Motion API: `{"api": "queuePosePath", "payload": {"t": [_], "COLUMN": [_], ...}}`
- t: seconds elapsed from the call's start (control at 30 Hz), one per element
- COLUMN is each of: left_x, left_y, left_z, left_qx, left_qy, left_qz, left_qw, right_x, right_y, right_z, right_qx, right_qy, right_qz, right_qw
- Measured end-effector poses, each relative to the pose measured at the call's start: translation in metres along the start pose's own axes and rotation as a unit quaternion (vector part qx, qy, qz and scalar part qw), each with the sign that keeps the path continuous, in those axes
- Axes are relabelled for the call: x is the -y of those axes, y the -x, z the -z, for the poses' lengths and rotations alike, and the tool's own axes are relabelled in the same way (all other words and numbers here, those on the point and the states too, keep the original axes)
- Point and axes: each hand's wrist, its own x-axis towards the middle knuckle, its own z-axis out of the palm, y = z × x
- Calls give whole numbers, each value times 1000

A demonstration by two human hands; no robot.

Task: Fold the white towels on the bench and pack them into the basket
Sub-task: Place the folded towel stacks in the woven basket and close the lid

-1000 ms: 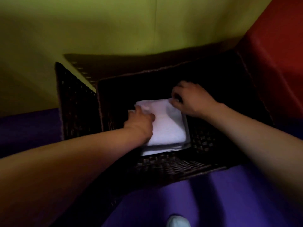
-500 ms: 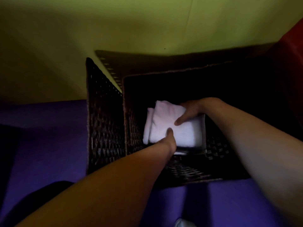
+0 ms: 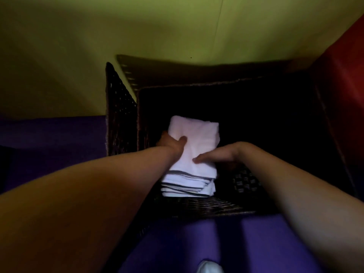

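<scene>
Both hands are reaching into the dark wicker basket (image 3: pixel 122 107). The left hand (image 3: pixel 171 143) is pinching the top folded white towel (image 3: pixel 194 142) at its left edge — thumb over, fingers under. The right hand (image 3: pixel 222 154) is lying spread on the towel's near right side, atop the towel stack (image 3: pixel 187 184).

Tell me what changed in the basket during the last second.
The right hand left the towel's far corner and now rests fingertips on its near part. The left hand shifted to grip the left edge of the folded white towel. The towel stack stays inside the dark wicker basket.

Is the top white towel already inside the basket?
Yes. The folded top towel lies on a stack within the basket walls, under the left hand and right hand.
</scene>
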Motion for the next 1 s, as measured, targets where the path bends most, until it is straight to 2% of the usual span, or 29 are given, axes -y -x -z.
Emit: {"api": "queuePosePath", "payload": {"t": [0.1,0.23,0.3,0.33,0.37,0.4,0.43,0.47,0.5,0.53,0.57,0.6,0.67,0.77,1.0], "left_x": [-10,-32,-40,-42,-42,-39,-33,-26,-20,-11,-2,6,17,29,31], "left_y": [4,32,58,73,85,93,105,114,116,108,102,99,95,96,94], "left_z": [4,15,37,53,72,92,102,110,122,131,136,137,125,102,87], "left_qx": [-11,2,12,-21,-80,-155,-228,-273,-277,-248,-196,-131,-24,37,-15], "left_qy": [-147,-281,-330,-334,-331,-315,-293,-272,-244,-202,-168,-157,-122,-83,-141], "left_qz": [-11,-110,-258,-363,-458,-515,-524,-489,-413,-321,-239,-213,-261,-288,-294], "left_qw": [989,953,908,870,821,782,767,783,833,891,936,955,957,953,945], "right_x": [0,5,4,3,2,1,-12,-27,-34,-36,-37,-37,-37,-43,-36], "right_y": [-8,16,18,19,20,19,24,31,33,34,37,36,36,34,55], "right_z": [-12,-20,-19,-20,-19,-18,-14,-10,-8,-6,-7,-8,-10,-11,-11], "right_qx": [-63,-136,-167,-202,-247,-293,-332,-369,-400,-418,-424,-424,-430,-451,-505], "right_qy": [23,38,35,19,-15,-41,-49,-44,-29,-23,-23,-30,-37,-21,10], "right_qz": [41,71,95,112,121,131,136,139,145,156,168,181,187,183,188], "right_qw": [997,988,981,973,961,946,932,918,904,895,890,887,882,873,842]}}
